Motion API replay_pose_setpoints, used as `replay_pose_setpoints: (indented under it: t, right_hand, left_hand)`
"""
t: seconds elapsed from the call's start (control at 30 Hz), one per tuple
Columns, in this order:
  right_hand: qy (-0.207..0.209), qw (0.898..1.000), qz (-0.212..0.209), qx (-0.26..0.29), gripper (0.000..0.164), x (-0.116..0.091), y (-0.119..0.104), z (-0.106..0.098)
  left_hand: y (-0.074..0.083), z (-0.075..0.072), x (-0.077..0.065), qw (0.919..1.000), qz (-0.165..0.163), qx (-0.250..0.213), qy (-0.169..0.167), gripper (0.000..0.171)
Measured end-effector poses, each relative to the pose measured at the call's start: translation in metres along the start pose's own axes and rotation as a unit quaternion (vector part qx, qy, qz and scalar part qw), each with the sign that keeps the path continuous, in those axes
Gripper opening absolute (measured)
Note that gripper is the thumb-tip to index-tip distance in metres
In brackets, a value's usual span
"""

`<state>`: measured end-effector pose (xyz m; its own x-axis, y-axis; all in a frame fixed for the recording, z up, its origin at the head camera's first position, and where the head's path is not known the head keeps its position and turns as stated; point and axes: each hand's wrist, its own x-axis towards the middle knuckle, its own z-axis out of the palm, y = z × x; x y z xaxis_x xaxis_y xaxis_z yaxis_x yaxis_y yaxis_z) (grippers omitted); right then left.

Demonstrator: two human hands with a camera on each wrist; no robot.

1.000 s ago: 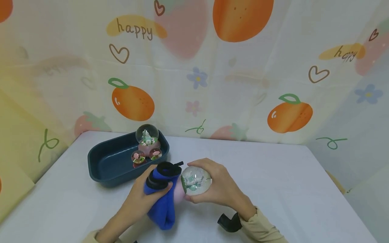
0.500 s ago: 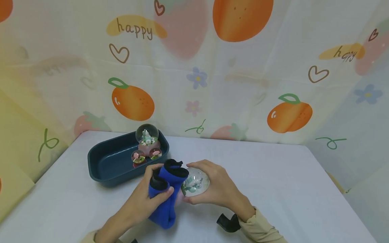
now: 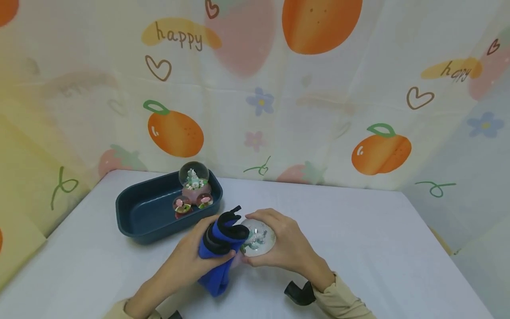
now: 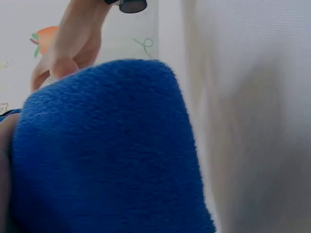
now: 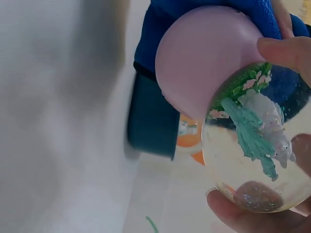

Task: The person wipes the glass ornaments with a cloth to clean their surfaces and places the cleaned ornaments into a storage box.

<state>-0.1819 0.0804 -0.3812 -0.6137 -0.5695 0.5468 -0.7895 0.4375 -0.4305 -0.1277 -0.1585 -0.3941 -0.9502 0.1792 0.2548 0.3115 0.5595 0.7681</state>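
My right hand grips a snow globe by its glass ball, tilted on its side with the base toward the left. In the right wrist view the snow globe's pink base shows, and a white and teal figure sits inside the glass. My left hand holds a bunched blue cloth with black edging. The cloth lies against the pink base. Much of the cloth's blue pile fills the left wrist view and hides the globe there.
At the left on the white table stands a dark teal tray. At its right end sits another snow globe with a pink base and two small balls. A black curved piece is by the right wrist. A printed curtain hangs behind.
My left hand and the cloth have shifted slightly to the right, and the cloth's folds have changed and now overlap the globe's left edge. The right hand still holds the globe, nearly unmoved.
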Motion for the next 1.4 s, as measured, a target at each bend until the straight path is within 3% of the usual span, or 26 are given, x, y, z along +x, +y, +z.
replay_pose_setpoints:
  t: [0.23, 0.4, 0.47, 0.57, 0.67, 0.73, 0.83, 1.0, 1.1, 1.2, 1.4]
  right_hand:
    - [-0.019, 0.997, -0.071, 0.001, 0.074, 0.001, -0.008, -0.004]
    - [-0.034, 0.995, -0.094, 0.004, 0.073, 0.001, -0.009, -0.006]
    - [-0.037, 0.995, -0.096, 0.019, 0.073, 0.001, -0.009, -0.006]
    - [-0.031, 0.993, -0.102, 0.041, 0.073, 0.001, -0.007, -0.005]
    - [-0.023, 0.992, -0.110, 0.055, 0.072, 0.001, -0.006, -0.005]
    - [-0.020, 0.992, -0.113, 0.060, 0.072, 0.001, -0.006, -0.006]
    - [-0.019, 0.991, -0.112, 0.064, 0.073, 0.002, -0.007, -0.006]
    - [-0.033, 0.990, -0.108, 0.081, 0.073, 0.001, -0.010, -0.008]
    - [-0.040, 0.989, -0.107, 0.097, 0.073, 0.000, -0.010, -0.009]
    - [-0.038, 0.988, -0.103, 0.113, 0.074, 0.000, -0.010, -0.010]
    - [0.003, 0.987, -0.103, 0.121, 0.075, 0.000, -0.006, -0.011]
  left_hand:
    - [-0.001, -0.003, 0.001, 0.9982, 0.038, -0.027, 0.039, 0.051]
    - [-0.001, -0.007, 0.002, 0.9966, 0.009, -0.051, 0.064, 0.042]
    - [-0.001, -0.009, 0.003, 0.9965, -0.015, -0.067, 0.048, 0.046]
    - [-0.002, -0.010, 0.002, 0.9943, -0.037, -0.098, -0.016, 0.058]
    - [-0.003, -0.012, 0.002, 0.9895, -0.037, -0.119, -0.073, 0.068]
    - [-0.004, -0.012, 0.001, 0.9879, -0.035, -0.126, -0.084, 0.069]
    - [-0.004, -0.013, 0.001, 0.9909, -0.031, -0.119, -0.056, 0.060]
    - [-0.004, -0.014, 0.002, 0.9942, -0.009, -0.104, 0.027, 0.041]
    - [-0.005, -0.015, 0.002, 0.9924, -0.025, -0.111, 0.048, 0.040]
    - [-0.007, -0.017, 0.002, 0.9883, -0.044, -0.145, 0.016, 0.048]
    - [-0.013, -0.018, 0.000, 0.9698, -0.021, -0.217, -0.108, 0.069]
